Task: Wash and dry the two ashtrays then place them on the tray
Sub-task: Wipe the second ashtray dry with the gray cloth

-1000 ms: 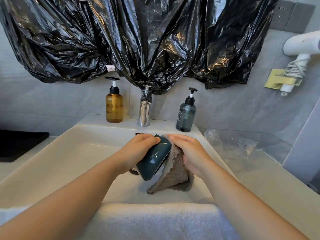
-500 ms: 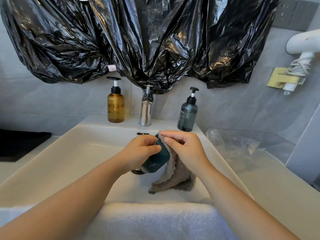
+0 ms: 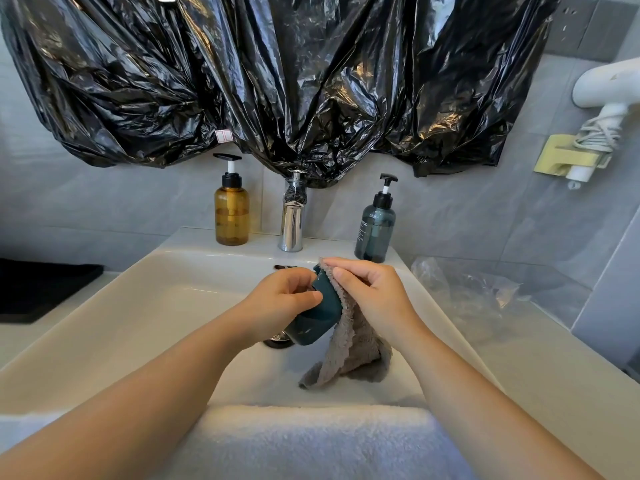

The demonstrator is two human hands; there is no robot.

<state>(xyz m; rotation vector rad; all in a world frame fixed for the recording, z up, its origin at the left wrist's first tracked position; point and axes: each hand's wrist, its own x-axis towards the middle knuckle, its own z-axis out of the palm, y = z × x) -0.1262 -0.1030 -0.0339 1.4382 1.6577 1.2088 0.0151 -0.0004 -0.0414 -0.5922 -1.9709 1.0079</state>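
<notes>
White sink (image 3: pixel 138 323), amber bottle (image 3: pixel 231 216), teal bottle (image 3: pixel 375 230) on ledge, towel (image 3: pixel 311 441) over rim

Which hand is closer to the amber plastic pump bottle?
Left. The left hand, gripping the teal ashtray, is below-right of the amber plastic pump bottle; the right hand, pinching the grey cloth, lies farther right.

Teal ashtray (image 3: pixel 317 317), grey cloth (image 3: pixel 349 355), amber bottle (image 3: pixel 231 218), black plastic (image 3: pixel 277 81).
</notes>
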